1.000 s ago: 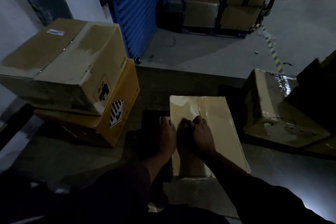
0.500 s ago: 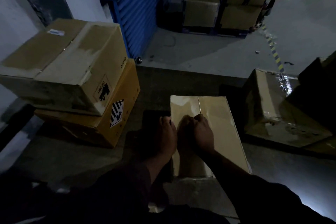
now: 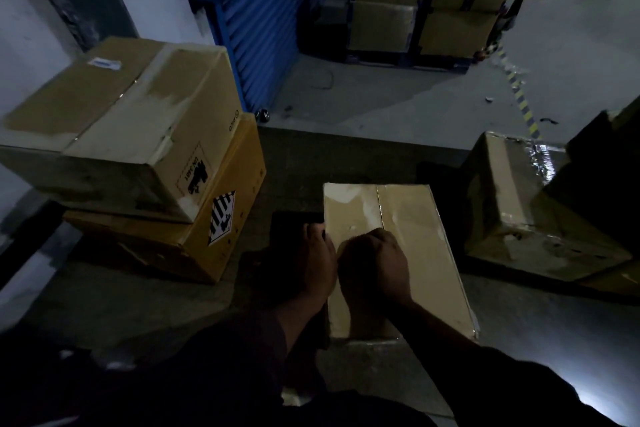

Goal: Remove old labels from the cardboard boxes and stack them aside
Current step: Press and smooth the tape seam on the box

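A long cardboard box (image 3: pixel 415 236) lies on the floor in front of me, its taped seam running away from me. My left hand (image 3: pixel 311 263) holds the box's left edge, fingers curled over it. Beside it, my right hand (image 3: pixel 375 263) sits on the top face with its fingers curled under, and seems to pinch a pale scrap of label (image 3: pixel 341 247) near the seam; the dim light hides the fingertips. At the left, a tan box (image 3: pixel 121 121) with a small white label (image 3: pixel 104 63) rests on a yellow box (image 3: pixel 173 243) that bears a striped hazard label (image 3: pixel 221 217).
A dented box (image 3: pixel 512 204) with shiny tape sits at the right, with darker boxes behind it. A blue shutter (image 3: pixel 263 28) and racks of stacked cartons (image 3: pixel 415 10) stand at the back. Grey floor with a yellow-black line (image 3: pixel 523 104) lies beyond.
Both hands stay on the box. My right hand's knuckles have shifted slightly along the top face near the seam.
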`<state>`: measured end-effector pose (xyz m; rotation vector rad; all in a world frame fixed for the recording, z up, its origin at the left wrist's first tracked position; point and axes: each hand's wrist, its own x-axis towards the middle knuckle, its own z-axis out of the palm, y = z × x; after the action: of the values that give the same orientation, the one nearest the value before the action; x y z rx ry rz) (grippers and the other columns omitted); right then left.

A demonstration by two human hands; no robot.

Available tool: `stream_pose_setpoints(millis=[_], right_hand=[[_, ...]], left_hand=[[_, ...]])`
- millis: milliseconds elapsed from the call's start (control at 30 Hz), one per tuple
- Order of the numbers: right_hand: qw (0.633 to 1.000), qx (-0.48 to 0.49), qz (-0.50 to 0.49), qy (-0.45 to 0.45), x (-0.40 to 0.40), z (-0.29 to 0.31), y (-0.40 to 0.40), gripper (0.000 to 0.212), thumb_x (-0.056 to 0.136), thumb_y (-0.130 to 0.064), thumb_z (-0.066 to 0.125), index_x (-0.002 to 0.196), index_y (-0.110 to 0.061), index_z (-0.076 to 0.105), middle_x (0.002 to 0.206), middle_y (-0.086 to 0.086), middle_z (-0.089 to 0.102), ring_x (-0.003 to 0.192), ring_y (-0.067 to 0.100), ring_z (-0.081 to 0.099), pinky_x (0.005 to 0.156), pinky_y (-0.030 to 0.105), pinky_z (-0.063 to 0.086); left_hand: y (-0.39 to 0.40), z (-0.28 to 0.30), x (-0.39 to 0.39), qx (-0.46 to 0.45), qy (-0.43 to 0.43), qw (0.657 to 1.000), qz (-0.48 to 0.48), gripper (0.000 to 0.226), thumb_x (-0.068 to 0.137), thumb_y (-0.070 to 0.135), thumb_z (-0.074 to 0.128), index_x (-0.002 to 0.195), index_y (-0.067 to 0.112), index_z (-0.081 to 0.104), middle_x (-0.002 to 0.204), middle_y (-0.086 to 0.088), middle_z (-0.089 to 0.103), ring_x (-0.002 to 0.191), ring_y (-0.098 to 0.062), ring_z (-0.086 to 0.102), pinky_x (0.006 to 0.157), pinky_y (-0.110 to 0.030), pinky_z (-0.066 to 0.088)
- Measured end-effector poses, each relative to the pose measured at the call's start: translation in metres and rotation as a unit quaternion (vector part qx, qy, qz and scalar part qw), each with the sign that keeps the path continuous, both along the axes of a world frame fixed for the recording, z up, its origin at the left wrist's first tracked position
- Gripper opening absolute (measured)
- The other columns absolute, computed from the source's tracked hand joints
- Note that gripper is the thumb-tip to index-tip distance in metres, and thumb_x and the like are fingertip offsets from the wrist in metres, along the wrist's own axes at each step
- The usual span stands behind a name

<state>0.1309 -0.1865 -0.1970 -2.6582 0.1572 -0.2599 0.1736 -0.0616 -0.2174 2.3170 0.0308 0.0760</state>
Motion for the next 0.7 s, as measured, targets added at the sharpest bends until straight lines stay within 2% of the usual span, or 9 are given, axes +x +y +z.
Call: stream_pose_setpoints(millis=[67, 200, 333, 433, 500, 700], right_hand=[[0.999, 0.029, -0.014, 0.001, 0.005, 0.001, -0.002, 0.017, 0.085, -0.015, 0.069, 0.101, -0.015, 0.074, 0.099, 0.003, 0.064, 0.093, 0.021, 0.059, 0.072, 0.024, 0.037], [0.999, 0.051, -0.02, 0.004, 0.018, 0.002, 0.0, 0.024, 0.089, -0.016, 0.064, 0.112, -0.021, 0.071, 0.104, 0.0, 0.064, 0.095, 0.018, 0.059, 0.079, 0.03, 0.048], [0.998, 0.057, -0.008, 0.013, 0.029, 0.004, 0.003, 0.021, 0.089, -0.021, 0.064, 0.109, -0.023, 0.071, 0.105, -0.002, 0.062, 0.094, 0.014, 0.056, 0.084, 0.031, 0.049], [1.0, 0.024, -0.011, 0.012, 0.038, 0.006, 0.002, 0.014, 0.092, -0.021, 0.062, 0.098, -0.019, 0.074, 0.096, 0.0, 0.065, 0.086, 0.016, 0.059, 0.077, 0.029, 0.047], [1.0, 0.0, -0.015, 0.015, 0.041, 0.008, 0.002, 0.017, 0.094, -0.021, 0.058, 0.093, -0.015, 0.074, 0.092, 0.004, 0.065, 0.081, 0.02, 0.061, 0.071, 0.027, 0.043], [0.999, -0.018, -0.01, 0.043, 0.049, 0.01, 0.001, 0.019, 0.096, -0.022, 0.055, 0.102, -0.012, 0.07, 0.099, 0.008, 0.065, 0.083, 0.022, 0.061, 0.076, 0.034, 0.052]], left_hand=[[0.0, 0.0, 0.0, 0.001, -0.006, 1.0, -0.002, 0.022, 0.1, 0.024, 0.043, 0.119, 0.017, 0.052, 0.122, -0.004, 0.051, 0.107, -0.019, 0.054, 0.089, -0.04, 0.048], [0.0, 0.0, 0.0, -0.002, 0.002, 1.0, -0.003, 0.023, 0.1, 0.025, 0.042, 0.12, 0.017, 0.051, 0.124, -0.004, 0.05, 0.109, -0.02, 0.053, 0.091, -0.04, 0.048], [0.001, 0.001, -0.001, -0.019, 0.006, 1.0, -0.001, 0.024, 0.1, 0.025, 0.043, 0.122, 0.018, 0.052, 0.125, -0.004, 0.052, 0.112, -0.019, 0.053, 0.092, -0.036, 0.047], [0.0, 0.002, -0.001, -0.026, 0.006, 1.0, 0.001, 0.024, 0.1, 0.025, 0.043, 0.121, 0.017, 0.053, 0.126, -0.005, 0.052, 0.111, -0.019, 0.054, 0.092, -0.035, 0.047], [0.0, 0.002, -0.001, -0.028, -0.005, 1.0, 0.001, 0.024, 0.1, 0.024, 0.044, 0.12, 0.016, 0.054, 0.124, -0.005, 0.053, 0.109, -0.02, 0.054, 0.089, -0.031, 0.044], [0.001, -0.002, -0.001, -0.014, -0.011, 1.0, -0.001, 0.022, 0.1, 0.026, 0.043, 0.117, 0.018, 0.054, 0.12, -0.003, 0.053, 0.104, -0.019, 0.055, 0.087, -0.035, 0.047]])
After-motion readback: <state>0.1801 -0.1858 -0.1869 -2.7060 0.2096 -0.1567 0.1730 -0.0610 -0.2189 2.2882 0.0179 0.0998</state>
